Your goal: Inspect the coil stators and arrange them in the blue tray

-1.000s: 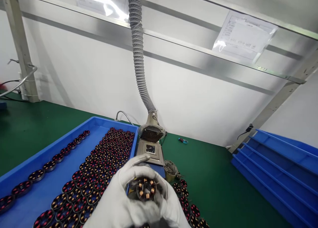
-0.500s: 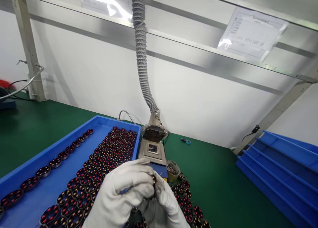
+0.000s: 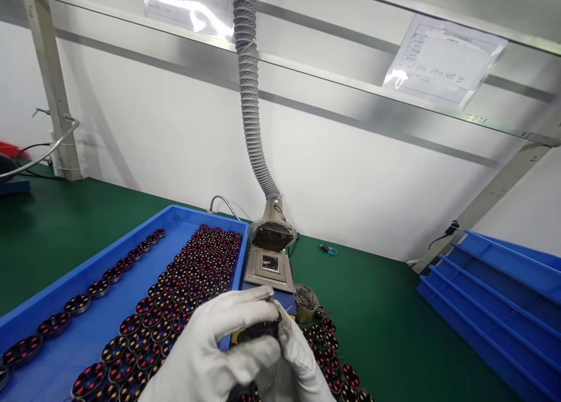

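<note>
My left hand [image 3: 219, 343], in a white glove, has its fingers wrapped round a dark round part [image 3: 258, 331]. On the other side, my right hand [image 3: 300, 352], also gloved, is closed against the right edge of the same part. Both hands are in front of a metal solder pot [image 3: 269, 269] under a fume hood. Left of them, a blue tray [image 3: 83, 276] holds many dark rings with red and yellow spots [image 3: 151, 317]. More such rings [image 3: 328, 355] lie on the green table to the right of my right hand.
A small cup [image 3: 305, 302] with bits in it stands right of the pot. Blue-handled cutters [image 3: 328, 249] lie behind it. Stacked blue trays [image 3: 495, 308] are at the right. A grey hose [image 3: 249, 92] hangs down to the hood [image 3: 272, 234].
The dark part has turned between my hands, and more of its side shows. The fingers of my left hand have spread wider around it and shifted slightly.
</note>
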`<state>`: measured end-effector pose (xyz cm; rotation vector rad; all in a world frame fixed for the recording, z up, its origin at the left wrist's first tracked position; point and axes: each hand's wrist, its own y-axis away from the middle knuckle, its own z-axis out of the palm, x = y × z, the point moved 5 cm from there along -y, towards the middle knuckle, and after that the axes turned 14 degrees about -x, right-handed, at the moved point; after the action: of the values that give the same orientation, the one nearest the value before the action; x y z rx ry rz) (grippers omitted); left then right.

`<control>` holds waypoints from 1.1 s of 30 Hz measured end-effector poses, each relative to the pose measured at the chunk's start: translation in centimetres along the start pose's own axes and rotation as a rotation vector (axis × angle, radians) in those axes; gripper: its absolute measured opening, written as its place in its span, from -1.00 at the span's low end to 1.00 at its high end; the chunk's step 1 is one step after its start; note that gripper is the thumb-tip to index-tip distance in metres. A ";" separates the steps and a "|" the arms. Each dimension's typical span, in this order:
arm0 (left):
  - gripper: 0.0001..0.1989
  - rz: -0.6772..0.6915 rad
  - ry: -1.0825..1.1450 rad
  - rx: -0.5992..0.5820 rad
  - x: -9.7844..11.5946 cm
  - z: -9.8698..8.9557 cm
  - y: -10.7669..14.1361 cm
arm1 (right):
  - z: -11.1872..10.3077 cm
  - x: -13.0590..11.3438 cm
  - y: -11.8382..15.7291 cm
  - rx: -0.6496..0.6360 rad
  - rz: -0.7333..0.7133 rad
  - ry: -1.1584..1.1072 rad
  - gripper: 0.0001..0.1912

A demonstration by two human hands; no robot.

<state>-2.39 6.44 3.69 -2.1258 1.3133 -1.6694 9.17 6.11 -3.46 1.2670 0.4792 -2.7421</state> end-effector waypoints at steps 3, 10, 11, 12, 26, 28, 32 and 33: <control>-0.84 -0.048 0.134 0.113 -0.6 -0.5 0.1 | 0.5 -0.2 -0.3 -0.012 -0.001 0.042 -0.68; -0.81 -0.254 0.246 0.278 -1.3 -0.9 0.2 | -0.9 0.3 -1.3 -0.012 0.017 0.067 -0.70; -0.79 -0.265 0.251 0.296 -1.4 -1.0 0.2 | -1.1 0.4 -1.5 0.004 0.010 0.071 -0.69; -0.78 -0.274 0.257 0.311 -1.4 -1.1 0.2 | -1.2 0.6 -1.6 0.018 0.003 0.074 -0.67; -0.57 -0.253 0.118 0.077 -1.2 -0.9 0.8 | 0.8 -1.0 1.0 -0.033 0.106 -0.065 -0.65; -0.47 -0.162 0.058 -0.037 -0.6 -0.1 0.4 | 0.8 -0.9 0.9 -0.021 0.097 -0.061 -0.66; -0.68 -0.119 0.173 0.036 -0.6 0.0 0.1 | 0.6 -0.4 0.4 -0.025 0.118 -0.020 -0.67; -0.75 -0.133 0.232 0.069 -0.8 0.0 0.0 | 0.5 -0.3 0.3 -0.029 0.124 -0.009 -0.68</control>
<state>-2.38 6.95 3.08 -2.0722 1.1717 -2.0367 9.01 5.69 -2.98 1.2329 0.4228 -2.6282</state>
